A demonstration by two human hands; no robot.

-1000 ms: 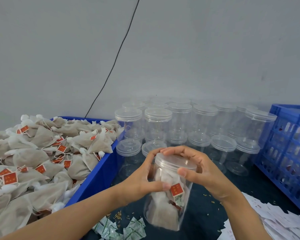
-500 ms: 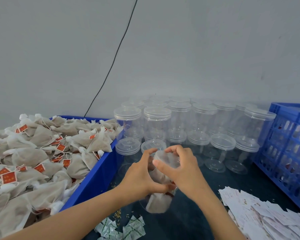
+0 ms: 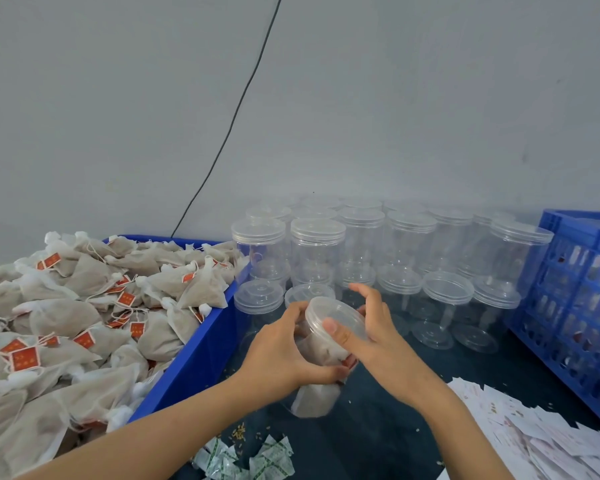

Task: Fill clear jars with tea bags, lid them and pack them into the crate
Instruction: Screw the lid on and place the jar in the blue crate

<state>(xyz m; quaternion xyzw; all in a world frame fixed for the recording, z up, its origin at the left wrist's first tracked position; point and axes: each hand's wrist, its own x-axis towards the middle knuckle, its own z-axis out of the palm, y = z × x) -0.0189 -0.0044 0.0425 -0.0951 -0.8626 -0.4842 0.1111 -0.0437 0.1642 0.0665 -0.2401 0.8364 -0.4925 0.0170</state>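
Observation:
A clear jar (image 3: 314,396) with tea bags inside tilts over the dark table, just right of the blue bin. My left hand (image 3: 284,351) grips its body from the left. Its clear lid (image 3: 333,318) sits on the mouth; my right hand (image 3: 371,332) holds the lid, thumb on its near rim and fingers arched over its far side. Loose tea bags (image 3: 84,306) with red tags fill the blue bin (image 3: 194,348) at left. The blue crate (image 3: 575,306) stands at right.
Several empty lidded clear jars (image 3: 361,251) stand in stacked rows against the wall behind my hands. White paper slips (image 3: 534,434) lie at the front right. Small green-and-white sachets (image 3: 253,459) lie at the front edge. A black cable (image 3: 236,112) runs down the wall.
The jar has tilted further, with its lid now facing up and right. My right hand has turned around the lid, its fingers lifting off the far side. My left hand keeps its grip.

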